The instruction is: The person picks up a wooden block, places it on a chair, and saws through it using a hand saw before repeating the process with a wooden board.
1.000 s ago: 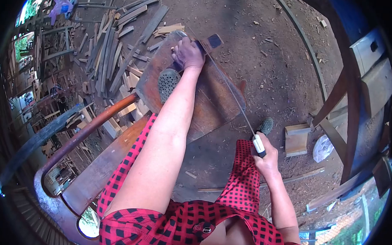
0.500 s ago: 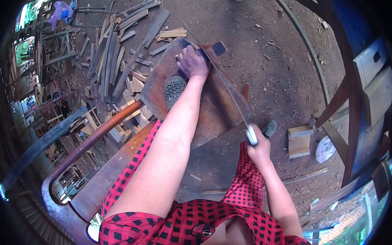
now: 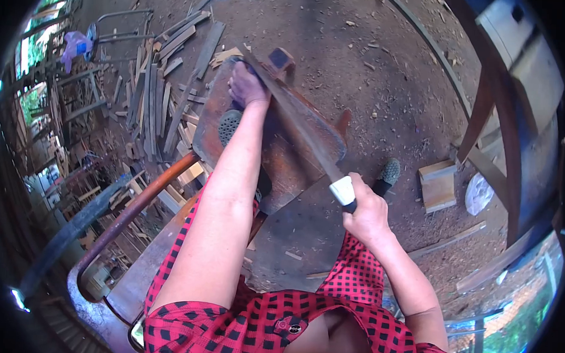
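My right hand [image 3: 367, 208] is wrapped around the white and black handle [image 3: 343, 190] of a handsaw. The long saw blade [image 3: 300, 125] runs up and left across the rusty metal seat [image 3: 289, 170], its far part passing close beside my left hand [image 3: 247, 86]. That hand is closed and bears down near the seat's far edge; whatever lies under its fingers is mostly hidden. Just beyond the blade a brown block with a dark square face [image 3: 280, 58] sticks out. My left foot, in a grey perforated clog [image 3: 229, 127], rests on the seat beside my left wrist.
Many wooden strips [image 3: 153, 101] lie heaped to the left. A rusty tube armrest [image 3: 136, 201] curves at my left. Right of my other clog [image 3: 390, 172] are a wooden block [image 3: 438, 186], a plastic bag [image 3: 479, 192] and a timber frame [image 3: 517, 142].
The saw has come back slightly toward me, and its blade shows more of its flat side. My left hand stays at the seat's far edge. The whole view has shifted a little.
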The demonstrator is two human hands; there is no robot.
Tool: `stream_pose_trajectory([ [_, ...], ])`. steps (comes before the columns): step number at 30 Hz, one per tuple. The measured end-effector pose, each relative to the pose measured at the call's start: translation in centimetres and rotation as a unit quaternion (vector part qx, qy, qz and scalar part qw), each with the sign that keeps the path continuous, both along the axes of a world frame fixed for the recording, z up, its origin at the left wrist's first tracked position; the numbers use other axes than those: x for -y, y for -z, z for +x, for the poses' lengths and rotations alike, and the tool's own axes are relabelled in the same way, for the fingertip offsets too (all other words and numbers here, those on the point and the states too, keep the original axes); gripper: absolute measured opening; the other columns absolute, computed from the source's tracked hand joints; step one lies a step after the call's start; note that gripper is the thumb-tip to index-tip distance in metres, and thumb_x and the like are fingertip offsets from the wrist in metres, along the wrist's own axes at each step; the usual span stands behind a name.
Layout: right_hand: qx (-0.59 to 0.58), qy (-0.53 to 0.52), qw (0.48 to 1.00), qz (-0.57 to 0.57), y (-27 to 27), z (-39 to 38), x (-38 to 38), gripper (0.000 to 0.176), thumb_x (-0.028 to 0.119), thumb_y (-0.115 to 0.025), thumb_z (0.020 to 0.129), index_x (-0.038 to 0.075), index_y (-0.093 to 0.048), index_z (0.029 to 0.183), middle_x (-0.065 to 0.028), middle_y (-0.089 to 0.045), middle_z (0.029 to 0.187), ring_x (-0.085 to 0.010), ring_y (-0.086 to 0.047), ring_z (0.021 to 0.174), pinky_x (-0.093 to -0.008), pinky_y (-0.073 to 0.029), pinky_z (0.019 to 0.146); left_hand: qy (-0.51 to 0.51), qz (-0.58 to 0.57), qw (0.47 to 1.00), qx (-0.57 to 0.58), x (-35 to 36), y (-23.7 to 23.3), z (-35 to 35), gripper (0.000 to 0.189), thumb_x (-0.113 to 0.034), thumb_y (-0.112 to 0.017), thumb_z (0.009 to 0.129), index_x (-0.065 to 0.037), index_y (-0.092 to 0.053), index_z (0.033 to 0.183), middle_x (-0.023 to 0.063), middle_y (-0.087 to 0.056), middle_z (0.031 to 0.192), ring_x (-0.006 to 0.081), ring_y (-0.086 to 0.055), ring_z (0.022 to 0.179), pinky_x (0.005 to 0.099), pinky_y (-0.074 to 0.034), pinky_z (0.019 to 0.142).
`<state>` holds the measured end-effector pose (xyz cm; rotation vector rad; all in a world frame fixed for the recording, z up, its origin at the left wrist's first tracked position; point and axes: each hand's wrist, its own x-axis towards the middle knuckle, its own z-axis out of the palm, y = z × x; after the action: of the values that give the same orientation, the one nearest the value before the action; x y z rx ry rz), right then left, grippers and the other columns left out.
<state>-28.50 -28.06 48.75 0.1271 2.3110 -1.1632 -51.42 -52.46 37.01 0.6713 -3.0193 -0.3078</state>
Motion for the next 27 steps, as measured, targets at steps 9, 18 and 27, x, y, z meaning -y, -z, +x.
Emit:
stream_pose_trajectory([
  [9,-0.001,0.022,0.999,-0.04,2.8,1.1,-0.3,0.064,0.007,-0.068,0.064,0.002,-0.043,0.122,-0.0207,-0.061,0.09,-0.0395,-0.064,0.083,-0.0458,-0.053,0.072,-0.034,0.034,0.998,-0.033,-0.4,0.1,-0.1,0.033,-0.04,-0.054,0.086,-0.01,-0.054,0.099,0.0185,-0.067,0.096,0.0377,-0.062,0.096,0.0466,-0.044,0.082],
  [18,0.033,0.099,0.993,-0.055,2.9,5.0,-3.6,0.056,-0.005,-0.057,0.064,0.01,-0.056,0.118,-0.0204,-0.063,0.1,-0.0406,-0.06,0.097,-0.0438,-0.051,0.078,-0.044,0.017,0.999,0.005,0.0,0.5,-0.4,0.03,-0.039,-0.051,0.086,-0.011,-0.056,0.096,0.018,-0.066,0.096,0.0398,-0.061,0.096,0.0523,-0.04,0.081],
  [27,-0.003,0.083,0.996,-0.045,3.2,3.5,-3.0,0.054,-0.003,-0.061,0.064,0.011,-0.054,0.116,-0.0173,-0.065,0.096,-0.0391,-0.063,0.09,-0.0454,-0.051,0.075,-0.05,-0.018,0.999,-0.005,0.6,0.9,-1.1,0.022,-0.029,-0.046,0.087,-0.01,-0.056,0.095,0.0106,-0.063,0.103,0.0343,-0.057,0.102,0.0511,-0.041,0.083],
])
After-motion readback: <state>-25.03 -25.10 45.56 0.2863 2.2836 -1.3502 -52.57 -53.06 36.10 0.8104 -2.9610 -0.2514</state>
